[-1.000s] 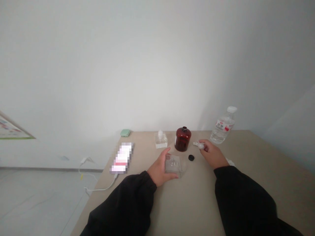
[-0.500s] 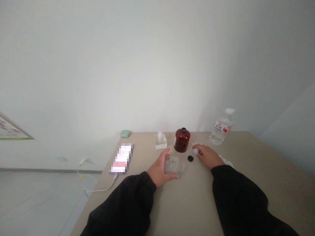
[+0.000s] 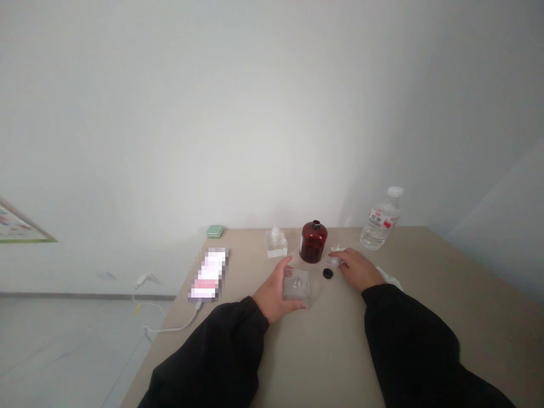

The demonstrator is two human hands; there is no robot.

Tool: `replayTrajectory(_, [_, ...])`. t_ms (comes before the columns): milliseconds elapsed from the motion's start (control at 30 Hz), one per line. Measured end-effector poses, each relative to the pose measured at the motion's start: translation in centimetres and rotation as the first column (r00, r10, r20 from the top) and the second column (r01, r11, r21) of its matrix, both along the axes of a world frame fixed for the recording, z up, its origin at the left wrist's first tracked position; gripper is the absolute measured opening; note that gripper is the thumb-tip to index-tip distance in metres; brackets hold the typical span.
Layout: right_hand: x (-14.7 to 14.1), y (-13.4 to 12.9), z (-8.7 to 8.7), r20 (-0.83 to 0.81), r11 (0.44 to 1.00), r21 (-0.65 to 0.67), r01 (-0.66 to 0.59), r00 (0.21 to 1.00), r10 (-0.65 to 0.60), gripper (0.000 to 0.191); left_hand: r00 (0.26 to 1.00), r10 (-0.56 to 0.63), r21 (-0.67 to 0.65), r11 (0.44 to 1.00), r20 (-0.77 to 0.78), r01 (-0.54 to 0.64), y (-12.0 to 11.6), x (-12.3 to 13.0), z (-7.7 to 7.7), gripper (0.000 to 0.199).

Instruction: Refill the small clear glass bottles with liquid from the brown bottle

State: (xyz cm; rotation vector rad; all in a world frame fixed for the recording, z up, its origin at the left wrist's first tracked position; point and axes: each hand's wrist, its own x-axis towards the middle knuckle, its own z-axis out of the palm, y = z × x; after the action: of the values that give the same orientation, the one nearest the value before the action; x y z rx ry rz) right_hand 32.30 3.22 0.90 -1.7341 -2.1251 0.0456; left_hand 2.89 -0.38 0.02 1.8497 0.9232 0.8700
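Observation:
My left hand (image 3: 276,292) is wrapped round a clear, square glass bottle (image 3: 296,288), whose round neck faces up toward me. The bottle stands on or just above the table. To its right, my right hand (image 3: 357,268) has its fingertips closed about a small, clear whitish piece (image 3: 334,262). The fingers partly cover this piece, and its kind is unclear. A round black cap (image 3: 327,273) lies between the two hands. Behind it is a dark red-brown bottle (image 3: 313,243) with an uncovered neck. A second clear square bottle (image 3: 276,245), with a white top, stands farther left.
A clear water bottle (image 3: 379,222) with a white cap stands at the back right. White tissue-like material (image 3: 390,277) lies by my right wrist. On the left are a phone (image 3: 209,273) with a white cable (image 3: 178,327) and a green case (image 3: 215,231). The wall borders the table's back edge.
The fingers of my right hand have shifted and straightened a little over the whitish piece, which sits slightly lower and farther left. My left hand still holds the square bottle.

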Motion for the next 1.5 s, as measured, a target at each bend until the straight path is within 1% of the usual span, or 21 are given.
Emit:
replayTrajectory(100, [-0.5, -0.1, 0.6, -0.117, 0.987, 0.152, 0.049, 0.993, -0.031, 0.040, 1.000, 0.002, 0.005, 1.000, 0.009, -0.002, 0.0, 0.0, 0.0, 0.109])
replayTrajectory(200, [-2.3, -0.4, 1.1, -0.241, 0.958, 0.264, 0.110, 0.969, -0.045, 0.036, 1.000, 0.000, 0.004, 1.000, -0.006, 0.000, 0.0, 0.1, 0.0, 0.110])
replayTrajectory(267, [-4.0, -0.5, 1.2, -0.255, 0.952, 0.270, 0.142, 0.964, -0.071, 0.046, 1.000, 0.002, 0.008, 1.000, -0.014, -0.002, 0.0, 0.1, -0.1, 0.110])
replayTrajectory(400, [-7.1, -0.2, 1.3, -0.224, 0.932, 0.241, 0.270, 0.950, -0.217, 0.084, 1.000, 0.003, 0.016, 1.000, -0.016, -0.003, 0.0, 0.1, -0.1, 0.109])
replayTrajectory(467, [-7.9, 0.2, 1.2, -0.210, 0.925, 0.226, 0.307, 0.942, -0.261, 0.095, 1.000, 0.008, 0.009, 1.000, -0.020, -0.007, 0.0, 0.2, 0.0, 0.110])
replayTrajectory(533, [-8.3, 0.7, 1.1, -0.194, 0.921, 0.206, 0.331, 0.936, -0.293, 0.095, 1.000, 0.014, 0.006, 1.000, -0.017, -0.014, 0.0, 0.2, 0.1, 0.109])
replayTrajectory(667, [-8.3, 1.0, 1.1, -0.185, 0.914, 0.186, 0.361, 0.926, -0.329, 0.082, 1.000, 0.027, 0.000, 1.000, 0.006, -0.027, 0.0, 0.2, -0.3, 0.105])
replayTrajectory(767, [-8.1, 0.6, 1.4, -0.272, 0.916, 0.228, 0.331, 0.925, -0.266, 0.078, 0.998, 0.048, -0.017, 0.999, 0.037, -0.048, 0.1, 0.2, -0.6, 0.101])
replayTrajectory(867, [-7.7, -0.3, 1.7, -0.400, 0.912, 0.320, 0.259, 0.909, -0.118, 0.076, 0.993, 0.101, -0.019, 0.995, 0.055, -0.100, 0.0, 0.1, -0.3, 0.091])
replayTrajectory(933, [-7.3, -1.0, 2.0, -0.426, 0.911, 0.366, 0.189, 0.905, -0.016, 0.075, 0.987, 0.155, 0.007, 0.988, 0.046, -0.155, -0.1, 0.0, 0.2, 0.083])
replayTrajectory(1033, [-6.9, -2.1, 2.5, -0.334, 0.916, 0.392, 0.082, 0.941, 0.059, 0.070, 0.972, 0.232, 0.065, 0.970, 0.035, -0.234, -0.1, -0.2, 1.0, 0.071])
replayTrajectory(1133, [-6.8, -2.7, 3.0, -0.188, 0.908, 0.419, 0.022, 0.980, 0.063, 0.065, 0.959, 0.281, 0.130, 0.950, 0.044, -0.285, 0.2, -0.5, 1.2, 0.062])
replayTrajectory(1233, [-6.9, -2.9, 3.0, -0.072, 0.906, 0.421, -0.034, 0.995, 0.070, 0.062, 0.945, 0.322, 0.198, 0.924, 0.051, -0.326, 0.6, -0.6, 1.1, 0.056])
replayTrajectory(1367, [-6.9, -2.8, 2.5, 0.041, 0.906, 0.407, -0.112, 0.994, 0.104, 0.060, 0.944, 0.326, 0.270, 0.905, 0.058, -0.329, 0.8, -0.7, 1.0, 0.052])
replayTrajectory(1500, [-7.0, -3.0, 2.4, 0.113, 0.892, 0.422, -0.162, 0.986, 0.126, 0.057, 0.957, 0.285, 0.326, 0.901, 0.054, -0.287, 0.9, -0.9, 1.1, 0.053])
